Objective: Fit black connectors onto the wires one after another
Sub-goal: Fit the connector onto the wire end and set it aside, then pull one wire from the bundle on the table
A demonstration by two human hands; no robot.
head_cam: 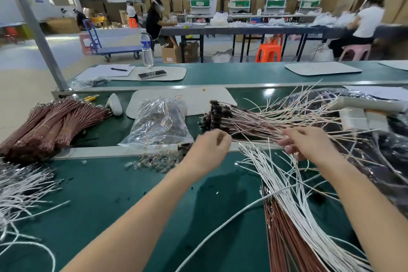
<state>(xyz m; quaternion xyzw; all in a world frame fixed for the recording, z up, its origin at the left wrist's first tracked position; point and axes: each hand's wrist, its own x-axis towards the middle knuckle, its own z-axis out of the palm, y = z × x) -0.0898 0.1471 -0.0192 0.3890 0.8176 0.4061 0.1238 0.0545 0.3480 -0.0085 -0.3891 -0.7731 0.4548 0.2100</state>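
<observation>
Along the far edge of the green tabletop [110, 194], just short of the metal rail [92, 152], both hands work close together. The left hand [210, 148] has its fingertips drawn in against the thumb. Whatever is pinched there is too small and blurred to name, so it cannot be told whether it holds a connector. The right hand [309, 141] has its fingers curled round a few wires [271, 137], at the place where the heap of fitted wires [242, 120] meets the fan of white wires [278, 181] with bare tips. The black connectors [217, 115] are bunched at the left end of that heap. Small loose parts [159, 161], probably connector stock, lie just left of the left hand at the mouth of a clear bag [157, 121]. In my judgement one wire is being singled out for fitting or laid off after it. To do this well, separate a single strand before lifting, since the strands cross and a pull is likely to drag its neighbours. Hold it close behind the metal tip so it cannot buckle. Line the tip up with the connector opening, push straight until it seats, then give a light tug. Lay finished pieces with all connectors at the same end, apart from the unfitted fan.
</observation>
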